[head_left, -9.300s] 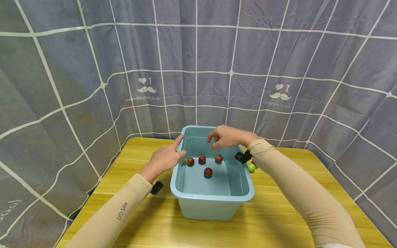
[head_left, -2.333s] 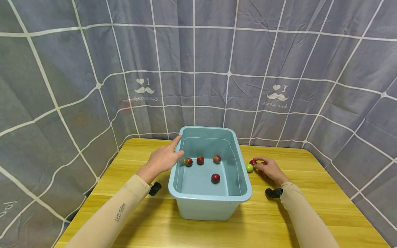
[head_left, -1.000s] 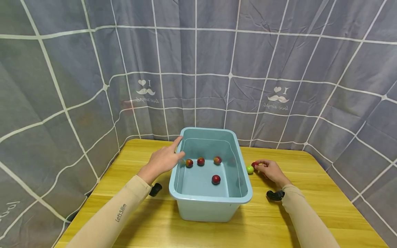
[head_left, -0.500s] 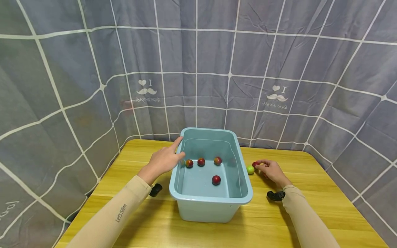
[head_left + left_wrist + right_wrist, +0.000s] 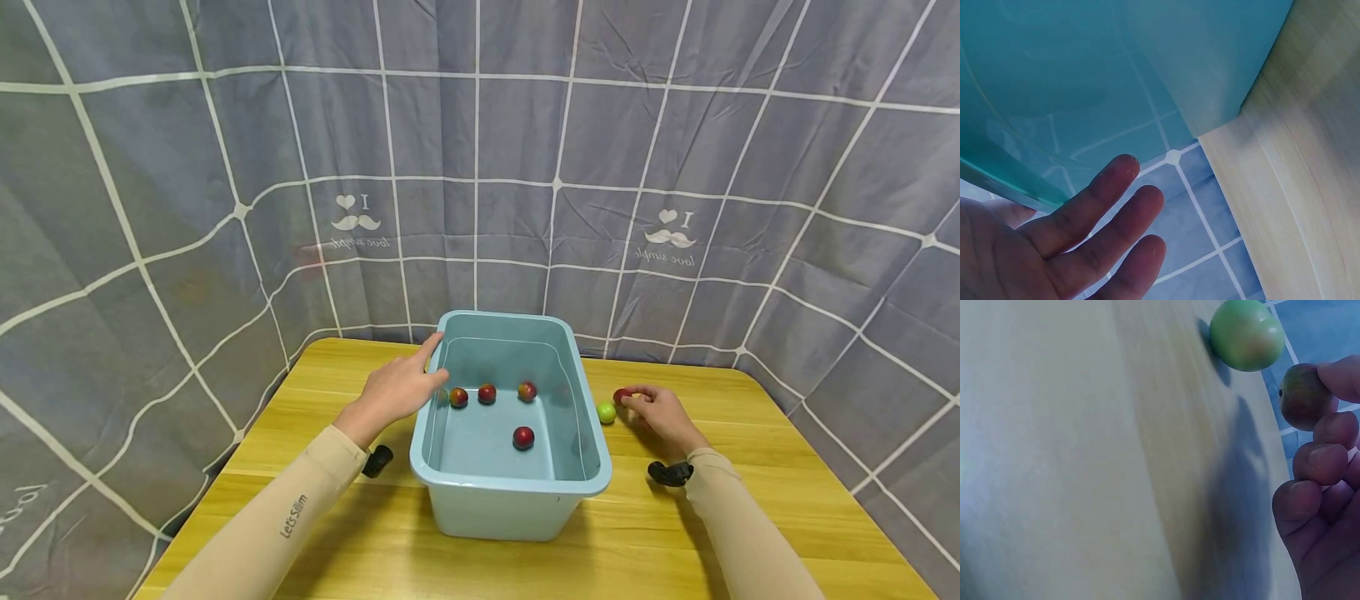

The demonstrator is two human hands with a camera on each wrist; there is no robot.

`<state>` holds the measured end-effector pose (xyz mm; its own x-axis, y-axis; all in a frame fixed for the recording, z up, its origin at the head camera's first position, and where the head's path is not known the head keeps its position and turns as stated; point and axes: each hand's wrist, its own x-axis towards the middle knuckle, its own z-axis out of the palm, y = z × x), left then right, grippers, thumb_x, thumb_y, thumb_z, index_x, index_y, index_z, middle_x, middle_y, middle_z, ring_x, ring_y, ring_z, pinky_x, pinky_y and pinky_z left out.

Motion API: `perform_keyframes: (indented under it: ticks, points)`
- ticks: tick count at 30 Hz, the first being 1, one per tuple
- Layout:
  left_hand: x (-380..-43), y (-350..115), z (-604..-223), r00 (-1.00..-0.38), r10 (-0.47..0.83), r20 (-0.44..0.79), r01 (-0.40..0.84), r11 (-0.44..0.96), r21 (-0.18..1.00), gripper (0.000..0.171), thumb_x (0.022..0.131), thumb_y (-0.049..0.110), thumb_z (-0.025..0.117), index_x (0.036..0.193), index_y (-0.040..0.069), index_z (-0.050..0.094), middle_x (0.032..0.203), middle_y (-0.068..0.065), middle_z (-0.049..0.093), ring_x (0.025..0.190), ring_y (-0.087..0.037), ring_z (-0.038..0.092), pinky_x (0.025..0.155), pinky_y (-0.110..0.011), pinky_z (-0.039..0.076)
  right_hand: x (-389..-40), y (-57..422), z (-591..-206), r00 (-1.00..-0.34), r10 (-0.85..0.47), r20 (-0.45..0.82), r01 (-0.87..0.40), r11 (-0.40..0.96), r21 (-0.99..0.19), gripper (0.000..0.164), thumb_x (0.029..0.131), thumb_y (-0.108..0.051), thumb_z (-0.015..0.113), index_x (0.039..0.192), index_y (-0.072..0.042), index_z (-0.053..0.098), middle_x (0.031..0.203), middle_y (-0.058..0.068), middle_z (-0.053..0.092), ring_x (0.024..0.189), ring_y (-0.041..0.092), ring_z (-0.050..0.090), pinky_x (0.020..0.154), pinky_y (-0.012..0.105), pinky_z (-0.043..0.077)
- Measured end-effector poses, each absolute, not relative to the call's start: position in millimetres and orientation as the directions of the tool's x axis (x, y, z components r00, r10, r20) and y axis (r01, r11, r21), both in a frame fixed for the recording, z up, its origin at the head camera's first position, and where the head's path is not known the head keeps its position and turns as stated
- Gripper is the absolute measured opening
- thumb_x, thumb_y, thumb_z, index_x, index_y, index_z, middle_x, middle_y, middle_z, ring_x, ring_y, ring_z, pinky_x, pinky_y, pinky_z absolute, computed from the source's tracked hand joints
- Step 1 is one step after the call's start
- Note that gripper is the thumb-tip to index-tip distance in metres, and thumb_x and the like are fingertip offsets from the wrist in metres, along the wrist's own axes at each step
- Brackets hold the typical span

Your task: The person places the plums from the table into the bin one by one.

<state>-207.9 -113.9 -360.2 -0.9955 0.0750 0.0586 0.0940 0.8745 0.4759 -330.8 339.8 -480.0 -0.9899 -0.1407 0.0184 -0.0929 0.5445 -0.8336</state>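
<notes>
Meanwhile, the left hand (image 5: 393, 390) rests straight-fingered on the pale blue plastic tub (image 5: 510, 500), steadying it; the right hand (image 5: 660, 410) pinches a small red fruit (image 5: 1302, 395) above the wooden tabletop (image 5: 787, 450), beside a green fruit (image 5: 606, 412).

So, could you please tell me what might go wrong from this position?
The small red fruit is pinched only at the right hand's fingertips, so it might slip. The round green fruit lies loose beside that hand and could be knocked rolling across the wooden table. The left hand merely rests on the light-blue plastic tub, which could slide.
</notes>
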Motion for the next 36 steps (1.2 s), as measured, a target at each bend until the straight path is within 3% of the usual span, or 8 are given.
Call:
perform_keyframes:
  ticks: [7, 18, 36]
  points:
    - [-207, -114, -359, -0.996, 0.07, 0.058, 0.089, 0.879, 0.468, 0.072, 0.098, 0.05, 0.041, 0.163, 0.034, 0.014, 0.07, -0.006, 0.056, 0.06, -0.024, 0.053, 0.049, -0.035, 0.037, -329, 340, -467, -0.982, -0.186, 0.027, -0.121, 0.514, -0.849, 0.044, 0.099, -0.029, 0.064, 0.126, 0.005, 0.061, 0.06, -0.002, 0.044, 0.049, 0.013, 0.041, 0.048, 0.026, 0.037]
    - [-207, -113, -359, -0.997, 0.063, 0.052, 0.081, 0.876, 0.475, 0.073, 0.097, 0.05, 0.041, 0.163, 0.035, 0.014, 0.071, -0.006, 0.057, 0.062, -0.025, 0.054, 0.05, -0.035, 0.038, -328, 338, -448, -0.978, -0.202, 0.052, -0.156, 0.544, -0.824, 0.047, 0.099, -0.033, 0.064, 0.128, 0.004, 0.061, 0.07, 0.004, 0.052, 0.054, 0.011, 0.042, 0.053, 0.027, 0.039]
    - [-208, -113, -359, -0.996, 0.069, 0.057, 0.088, 0.876, 0.473, 0.073, 0.098, 0.05, 0.042, 0.163, 0.034, 0.014, 0.071, -0.005, 0.059, 0.061, -0.025, 0.055, 0.05, -0.036, 0.039, -327, 326, -413, -0.952, -0.273, 0.138, -0.267, 0.522, -0.81, 0.043, 0.098, -0.032, 0.066, 0.125, 0.001, 0.062, 0.063, -0.002, 0.045, 0.053, 0.011, 0.043, 0.053, 0.027, 0.039]
